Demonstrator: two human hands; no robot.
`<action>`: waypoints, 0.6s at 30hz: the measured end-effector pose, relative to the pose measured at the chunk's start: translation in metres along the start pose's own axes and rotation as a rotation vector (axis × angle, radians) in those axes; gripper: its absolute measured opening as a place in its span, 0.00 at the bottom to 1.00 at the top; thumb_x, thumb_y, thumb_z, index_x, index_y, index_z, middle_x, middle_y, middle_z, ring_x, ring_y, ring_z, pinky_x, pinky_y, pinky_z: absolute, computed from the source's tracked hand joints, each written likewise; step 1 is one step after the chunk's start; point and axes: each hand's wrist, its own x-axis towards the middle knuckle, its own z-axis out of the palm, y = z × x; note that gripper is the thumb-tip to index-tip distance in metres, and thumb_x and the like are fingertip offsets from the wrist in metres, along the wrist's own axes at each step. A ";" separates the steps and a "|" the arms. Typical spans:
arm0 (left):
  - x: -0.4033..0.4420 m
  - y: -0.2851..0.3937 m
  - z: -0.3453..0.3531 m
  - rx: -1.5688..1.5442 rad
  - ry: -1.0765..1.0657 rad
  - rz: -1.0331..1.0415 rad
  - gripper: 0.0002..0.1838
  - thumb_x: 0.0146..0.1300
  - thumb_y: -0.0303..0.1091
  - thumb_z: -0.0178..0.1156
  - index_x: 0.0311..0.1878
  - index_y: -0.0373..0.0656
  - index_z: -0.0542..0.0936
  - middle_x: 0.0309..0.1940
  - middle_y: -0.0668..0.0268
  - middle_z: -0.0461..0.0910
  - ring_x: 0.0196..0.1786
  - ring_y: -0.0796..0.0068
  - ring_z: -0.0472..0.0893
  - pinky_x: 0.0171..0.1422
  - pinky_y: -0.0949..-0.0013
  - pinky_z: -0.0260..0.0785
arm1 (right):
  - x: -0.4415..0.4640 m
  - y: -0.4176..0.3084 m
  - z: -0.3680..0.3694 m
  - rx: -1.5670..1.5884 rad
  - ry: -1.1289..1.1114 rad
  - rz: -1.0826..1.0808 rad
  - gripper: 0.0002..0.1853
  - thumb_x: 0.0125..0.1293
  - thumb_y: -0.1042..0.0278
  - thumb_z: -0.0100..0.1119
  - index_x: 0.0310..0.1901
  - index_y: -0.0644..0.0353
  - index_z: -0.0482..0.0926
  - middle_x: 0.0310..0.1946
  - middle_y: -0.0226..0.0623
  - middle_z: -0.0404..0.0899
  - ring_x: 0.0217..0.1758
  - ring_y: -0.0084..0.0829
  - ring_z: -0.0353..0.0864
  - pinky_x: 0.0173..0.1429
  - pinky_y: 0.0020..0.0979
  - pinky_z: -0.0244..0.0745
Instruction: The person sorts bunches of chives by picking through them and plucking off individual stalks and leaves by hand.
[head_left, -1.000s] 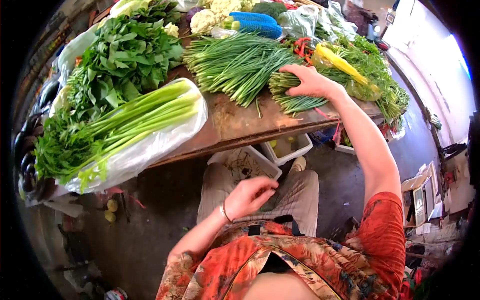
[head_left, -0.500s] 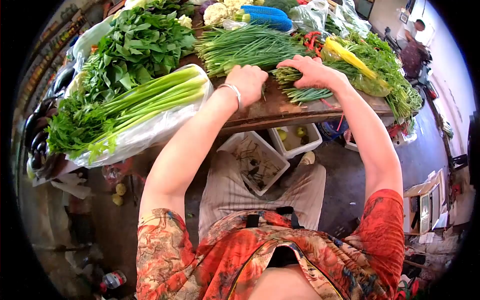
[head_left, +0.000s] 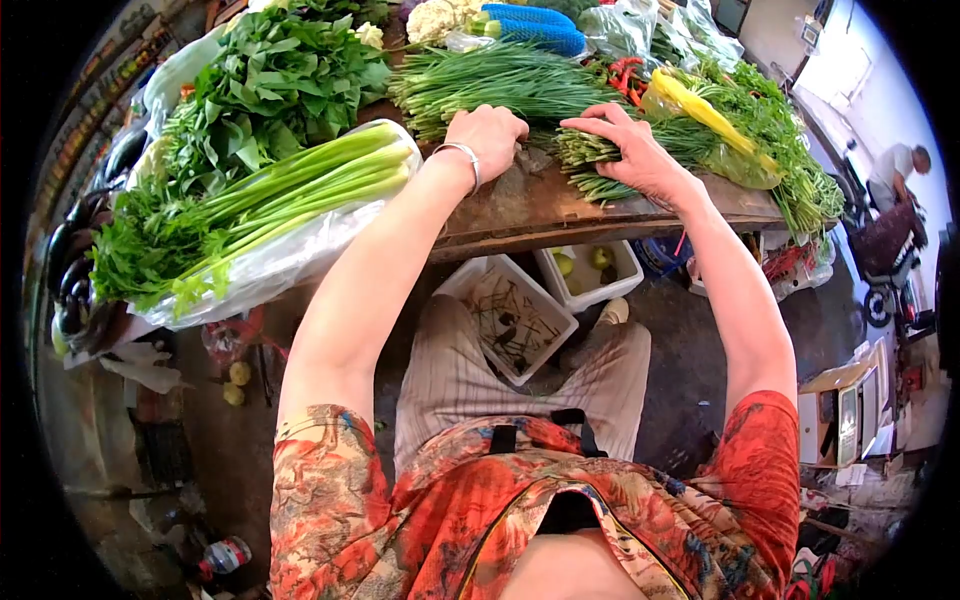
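Note:
My left hand point(head_left: 487, 142), with a bangle at the wrist, is at the near edge of a large pile of long thin green chives point(head_left: 500, 88). Its fingers curl downward, and what they hold, if anything, is hidden. To the right, my right hand point(head_left: 638, 155) reaches over a smaller bunch of thin green stems, apparently chives point(head_left: 585, 152), with thumb and fingers on either side of it. The cut ends of this bunch point left, between thumb and fingers. Brown wooden tabletop point(head_left: 520, 195) shows between the hands.
Celery point(head_left: 310, 195) on plastic and leafy greens point(head_left: 280, 85) lie left. Red chilies point(head_left: 627, 78), a yellow-wrapped bunch point(head_left: 715, 120) and blue-netted vegetables point(head_left: 530, 33) lie beyond. White foam boxes point(head_left: 510, 315) stand below the table edge. At far right a person point(head_left: 895, 175) stands by a vehicle.
Both hands have shifted slightly away from me, the fingers still in a similar pose. The view has tilted a little, and the distant person appears lower and further right.

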 end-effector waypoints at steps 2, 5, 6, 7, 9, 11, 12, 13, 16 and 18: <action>0.003 0.001 0.001 0.050 0.023 -0.039 0.10 0.57 0.30 0.52 0.37 0.50 0.83 0.41 0.62 0.82 0.49 0.58 0.80 0.50 0.54 0.71 | -0.002 0.002 0.002 -0.023 0.027 -0.007 0.35 0.50 0.78 0.61 0.62 0.41 0.71 0.60 0.36 0.66 0.65 0.37 0.65 0.68 0.42 0.55; 0.008 0.003 -0.001 -0.017 0.042 -0.107 0.10 0.57 0.29 0.52 0.36 0.49 0.82 0.38 0.60 0.82 0.47 0.56 0.80 0.47 0.54 0.72 | -0.006 0.007 0.006 0.032 0.133 -0.022 0.35 0.49 0.79 0.63 0.61 0.41 0.72 0.63 0.37 0.63 0.67 0.38 0.64 0.70 0.41 0.56; 0.010 0.003 0.000 -0.049 0.081 -0.149 0.10 0.57 0.28 0.52 0.36 0.48 0.82 0.38 0.59 0.82 0.46 0.55 0.81 0.46 0.54 0.72 | -0.008 0.009 0.006 0.112 0.207 -0.029 0.34 0.49 0.80 0.63 0.60 0.43 0.73 0.64 0.37 0.62 0.68 0.39 0.64 0.71 0.40 0.58; 0.013 0.004 0.002 -0.050 0.080 -0.151 0.10 0.57 0.28 0.52 0.36 0.48 0.82 0.38 0.59 0.82 0.46 0.55 0.81 0.46 0.54 0.72 | -0.010 0.011 0.006 0.169 0.267 -0.024 0.34 0.48 0.81 0.63 0.60 0.46 0.72 0.64 0.38 0.63 0.68 0.41 0.63 0.71 0.38 0.60; 0.022 0.004 0.005 0.027 0.111 -0.133 0.06 0.57 0.30 0.56 0.37 0.45 0.79 0.35 0.56 0.82 0.44 0.51 0.80 0.46 0.54 0.73 | -0.010 0.012 0.006 0.178 0.381 -0.070 0.34 0.48 0.81 0.63 0.60 0.53 0.71 0.62 0.41 0.65 0.68 0.41 0.63 0.71 0.36 0.59; 0.029 0.009 0.007 0.056 0.092 -0.133 0.05 0.57 0.30 0.56 0.37 0.44 0.78 0.36 0.56 0.81 0.44 0.51 0.80 0.46 0.54 0.73 | -0.010 0.015 0.006 0.179 0.439 -0.084 0.33 0.48 0.81 0.63 0.61 0.54 0.71 0.62 0.42 0.66 0.68 0.40 0.62 0.71 0.36 0.59; 0.033 0.012 0.006 0.086 0.075 -0.133 0.05 0.57 0.29 0.56 0.36 0.43 0.78 0.36 0.56 0.81 0.44 0.52 0.79 0.46 0.54 0.73 | -0.011 0.018 0.006 0.175 0.466 -0.068 0.32 0.50 0.80 0.63 0.61 0.55 0.71 0.60 0.40 0.68 0.66 0.37 0.65 0.70 0.34 0.60; 0.034 0.016 0.006 0.049 0.033 -0.152 0.05 0.56 0.29 0.57 0.36 0.43 0.78 0.38 0.56 0.81 0.46 0.53 0.79 0.47 0.53 0.72 | -0.011 0.021 0.005 0.168 0.493 -0.052 0.31 0.52 0.80 0.63 0.61 0.56 0.71 0.58 0.38 0.71 0.64 0.34 0.68 0.68 0.33 0.62; 0.035 0.009 0.010 -0.060 0.044 -0.193 0.05 0.56 0.28 0.56 0.36 0.42 0.78 0.39 0.55 0.81 0.48 0.54 0.79 0.49 0.52 0.72 | -0.017 0.027 0.005 0.692 0.501 0.087 0.29 0.56 0.78 0.64 0.62 0.57 0.71 0.53 0.31 0.75 0.57 0.27 0.73 0.63 0.28 0.66; 0.035 0.004 0.008 -0.070 0.008 -0.204 0.09 0.54 0.29 0.60 0.40 0.43 0.79 0.39 0.56 0.81 0.47 0.55 0.80 0.50 0.54 0.72 | -0.021 0.029 0.002 0.786 0.586 0.153 0.26 0.59 0.77 0.65 0.60 0.61 0.71 0.52 0.29 0.77 0.53 0.20 0.74 0.61 0.25 0.67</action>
